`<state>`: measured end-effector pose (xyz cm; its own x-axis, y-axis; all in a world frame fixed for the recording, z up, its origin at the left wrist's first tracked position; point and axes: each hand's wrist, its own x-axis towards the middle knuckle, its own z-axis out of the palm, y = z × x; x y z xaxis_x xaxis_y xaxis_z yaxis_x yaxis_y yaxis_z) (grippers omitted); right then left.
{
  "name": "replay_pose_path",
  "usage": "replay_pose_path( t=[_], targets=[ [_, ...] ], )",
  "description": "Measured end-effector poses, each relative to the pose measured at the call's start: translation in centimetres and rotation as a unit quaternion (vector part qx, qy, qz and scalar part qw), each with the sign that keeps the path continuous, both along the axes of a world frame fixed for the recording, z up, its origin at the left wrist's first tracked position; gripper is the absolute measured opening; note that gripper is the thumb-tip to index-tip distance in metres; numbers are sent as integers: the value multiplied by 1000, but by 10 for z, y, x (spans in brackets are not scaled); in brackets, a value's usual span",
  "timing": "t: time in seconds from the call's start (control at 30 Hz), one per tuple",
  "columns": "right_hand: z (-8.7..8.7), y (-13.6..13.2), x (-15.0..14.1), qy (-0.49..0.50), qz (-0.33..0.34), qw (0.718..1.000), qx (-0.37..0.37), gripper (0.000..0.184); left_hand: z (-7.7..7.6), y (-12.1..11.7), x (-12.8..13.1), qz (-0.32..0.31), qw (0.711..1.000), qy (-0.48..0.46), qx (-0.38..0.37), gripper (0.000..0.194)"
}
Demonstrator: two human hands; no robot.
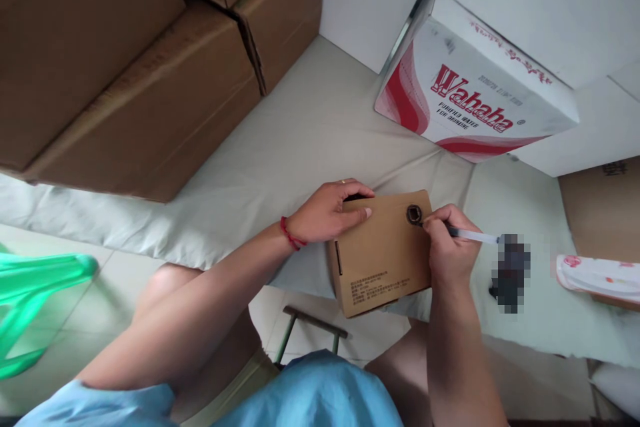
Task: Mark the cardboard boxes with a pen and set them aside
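Observation:
A small brown cardboard box (385, 247) with printed text near its lower edge lies at the near edge of the cloth-covered surface. My left hand (333, 210) grips its upper left corner, thumb on the top face and fingers along the far edge. In my right hand (453, 243) is a pen (470, 234), its tip touching the right part of the top face. Beside the tip there is a dark round mark (415, 215) with a squarish shape inside. My right fingers pinch the pen near its tip, and its clear barrel points right.
Large brown cartons (150, 107) are stacked at the left, and a white and red water carton (475, 93) stands at the back right. A pixelated dark object (511, 273) lies right of my hand, near a patterned white item (600, 275). A green plastic stool (45, 280) stands left.

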<state>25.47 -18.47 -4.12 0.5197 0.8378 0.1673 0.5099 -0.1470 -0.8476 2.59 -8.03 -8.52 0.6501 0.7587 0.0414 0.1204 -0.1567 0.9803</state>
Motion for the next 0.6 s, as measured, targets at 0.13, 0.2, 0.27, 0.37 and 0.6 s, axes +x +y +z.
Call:
replay_pose_path(
  t=[0.13, 0.2, 0.27, 0.37, 0.6],
  targets=[
    [7, -4, 4, 32, -56, 995, 81, 15, -1, 2, -2, -7, 1000, 3, -5, 38],
    [12, -15, 19, 37, -123, 983, 134, 27, -1, 3, -4, -7, 1000, -2, -14, 41],
    [14, -35, 44, -11, -184, 975, 126, 38, 0, 4, -5, 0, 1000, -9, -21, 44],
    [8, -75, 91, -184, -195, 961, -74, 37, 2, 4, -7, 6, 1000, -7, -20, 50],
    [-24, -142, 138, -217, -97, 904, -355, 62, 3, 3, -8, 20, 999, 11, -31, 60]
  ],
)
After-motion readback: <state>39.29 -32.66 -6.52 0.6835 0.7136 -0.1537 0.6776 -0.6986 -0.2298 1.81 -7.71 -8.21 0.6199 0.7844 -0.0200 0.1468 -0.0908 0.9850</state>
